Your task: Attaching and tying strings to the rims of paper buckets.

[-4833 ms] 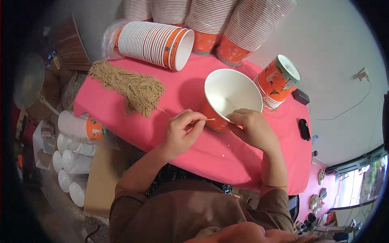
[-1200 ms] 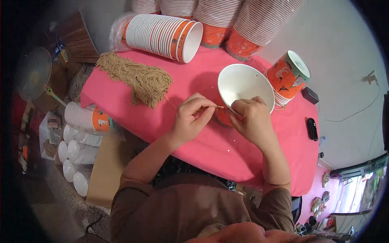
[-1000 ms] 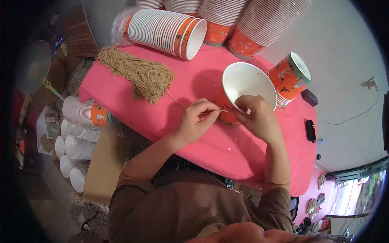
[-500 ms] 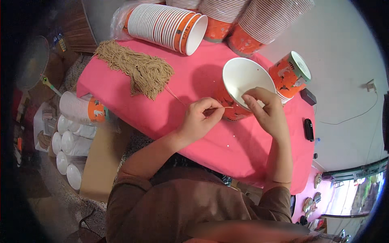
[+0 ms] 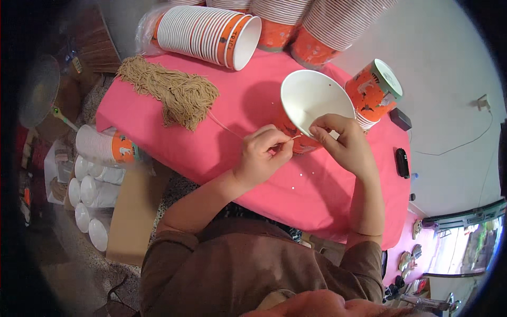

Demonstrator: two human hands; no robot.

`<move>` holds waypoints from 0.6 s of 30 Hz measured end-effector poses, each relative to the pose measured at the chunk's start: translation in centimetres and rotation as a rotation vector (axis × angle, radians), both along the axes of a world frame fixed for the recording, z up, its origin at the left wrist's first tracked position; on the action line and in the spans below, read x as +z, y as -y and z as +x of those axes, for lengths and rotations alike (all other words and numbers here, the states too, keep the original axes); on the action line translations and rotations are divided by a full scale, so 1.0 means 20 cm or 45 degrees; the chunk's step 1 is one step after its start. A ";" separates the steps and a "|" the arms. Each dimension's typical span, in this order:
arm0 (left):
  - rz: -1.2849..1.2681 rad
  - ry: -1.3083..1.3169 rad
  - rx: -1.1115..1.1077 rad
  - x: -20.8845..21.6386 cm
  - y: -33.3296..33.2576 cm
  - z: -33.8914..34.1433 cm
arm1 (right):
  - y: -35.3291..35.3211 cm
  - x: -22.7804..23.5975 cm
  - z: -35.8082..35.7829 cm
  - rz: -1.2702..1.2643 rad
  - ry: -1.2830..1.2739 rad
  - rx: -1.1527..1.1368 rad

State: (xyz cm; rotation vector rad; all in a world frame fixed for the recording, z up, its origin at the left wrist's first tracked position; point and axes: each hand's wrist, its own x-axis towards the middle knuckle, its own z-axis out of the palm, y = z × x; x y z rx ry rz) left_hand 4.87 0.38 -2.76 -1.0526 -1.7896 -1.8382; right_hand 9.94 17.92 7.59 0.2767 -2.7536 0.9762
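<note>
Right grip has shifted toward the bucket's rim, hold unclear; left grip pinches 1 cord.

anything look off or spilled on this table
Mildly: one stack of paper buckets lies on its side while the stacks behind stand, and stray white specks dot the pink cloth; I cannot tell what they are.

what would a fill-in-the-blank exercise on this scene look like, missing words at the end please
1. The hand pinching the string is the person's ____ one.
2. The inside of the paper bucket by the right hand is plain ____.
3. The tablecloth is coloured ____.
4. The stack of nested buckets beyond the yarn bundle lies on its ____.

Missing words: left; white; pink; side.
</note>
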 end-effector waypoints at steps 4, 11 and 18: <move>0.010 -0.046 0.018 0.00 -0.01 -0.01 | 0.00 0.02 0.02 0.031 0.055 -0.011; 0.025 -0.013 0.001 -0.01 -0.04 -0.01 | -0.04 0.01 0.00 0.024 0.086 0.047; -0.005 -0.066 -0.003 0.03 -0.07 -0.01 | -0.07 0.10 -0.14 -0.030 0.486 0.340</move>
